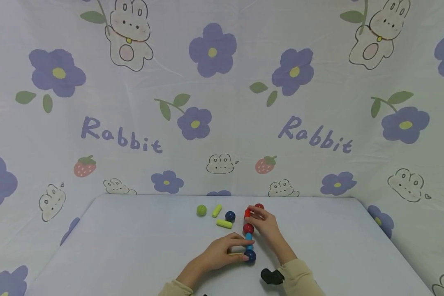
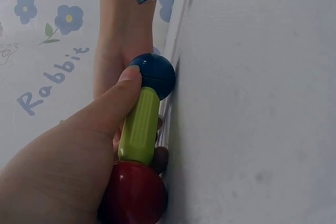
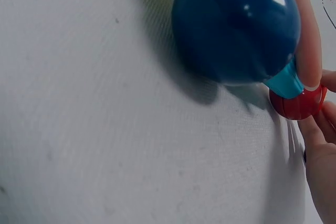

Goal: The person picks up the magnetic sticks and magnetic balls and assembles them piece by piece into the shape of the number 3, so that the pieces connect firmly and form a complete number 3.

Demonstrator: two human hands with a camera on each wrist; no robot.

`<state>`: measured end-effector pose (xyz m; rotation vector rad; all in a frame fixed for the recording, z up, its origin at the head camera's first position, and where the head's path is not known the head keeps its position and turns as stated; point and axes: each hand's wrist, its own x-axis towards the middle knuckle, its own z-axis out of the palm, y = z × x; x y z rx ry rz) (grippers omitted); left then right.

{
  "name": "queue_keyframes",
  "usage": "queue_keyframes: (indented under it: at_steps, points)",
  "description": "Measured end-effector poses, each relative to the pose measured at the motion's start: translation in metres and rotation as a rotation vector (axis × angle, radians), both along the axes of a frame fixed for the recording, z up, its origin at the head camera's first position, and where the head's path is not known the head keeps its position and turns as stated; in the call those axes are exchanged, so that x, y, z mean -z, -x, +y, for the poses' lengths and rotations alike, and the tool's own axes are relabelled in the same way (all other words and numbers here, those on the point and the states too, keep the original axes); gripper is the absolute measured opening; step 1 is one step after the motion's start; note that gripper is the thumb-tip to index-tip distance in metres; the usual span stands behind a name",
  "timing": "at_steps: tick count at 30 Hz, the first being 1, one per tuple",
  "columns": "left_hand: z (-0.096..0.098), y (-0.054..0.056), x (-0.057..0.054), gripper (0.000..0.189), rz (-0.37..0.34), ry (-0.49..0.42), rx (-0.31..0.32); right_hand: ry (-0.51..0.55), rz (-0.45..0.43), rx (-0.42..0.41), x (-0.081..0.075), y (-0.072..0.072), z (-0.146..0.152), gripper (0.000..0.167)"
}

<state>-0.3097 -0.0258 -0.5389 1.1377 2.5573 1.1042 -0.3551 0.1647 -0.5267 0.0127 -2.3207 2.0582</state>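
My left hand [image 1: 222,250] pinches a dark blue ball [image 1: 250,256], with its index finger across a light blue rod [image 1: 249,241]. That rod joins the ball to a red ball [image 1: 248,228]. In the left wrist view a yellow-green rod [image 2: 139,124] runs from the dark blue ball [image 2: 152,74] to another red ball [image 2: 134,192] beside the palm. My right hand [image 1: 267,225] holds a red rod [image 1: 247,213] upright in the head view, in line with the first red ball. The right wrist view shows fingers around that red ball [image 3: 298,102].
Beyond the left hand lie a dark blue ball [image 1: 230,216], a green ball [image 1: 201,210] and two yellow-green rods, one slanted [image 1: 216,211], one level [image 1: 224,224]. A red ball [image 1: 259,206] sits behind the right hand. The white table [image 1: 140,238] meets a patterned cloth backdrop.
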Motion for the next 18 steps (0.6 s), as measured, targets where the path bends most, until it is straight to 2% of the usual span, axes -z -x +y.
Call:
queue_keyframes:
  at_steps: [10, 18]
  points:
    - [-0.0010, -0.0003, -0.0012, 0.048, 0.027, 0.000, 0.014, -0.015, -0.028, -0.022, 0.0027, 0.0005, 0.0033, 0.041]
    - [-0.0005, -0.0004, -0.0009, 0.047, 0.022, -0.002, 0.013, 0.015, -0.059, -0.015, 0.0041, 0.0007, 0.0024, 0.039]
